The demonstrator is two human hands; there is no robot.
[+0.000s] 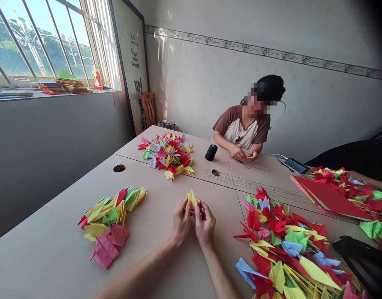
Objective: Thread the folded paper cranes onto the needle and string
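Observation:
Between my two hands, above the table, is a folded yellow origami paper piece with its pointed tip up. My left hand pinches its left side. Fingers of my right hand close on the right side. A small dark item, partly hidden, shows by the right fingers, and a bit of red appears between the palms; I cannot make out either. To the left lies a small pile of folded paper pieces in yellow, green, red and pink. A larger mixed-colour origami pile spreads to the right.
Across the table a person handles thread beside a dark thread spool. Another origami pile lies at the back left. Red paper sheets rest at the right, near a second person's arm. Two cable holes pierce the tabletop.

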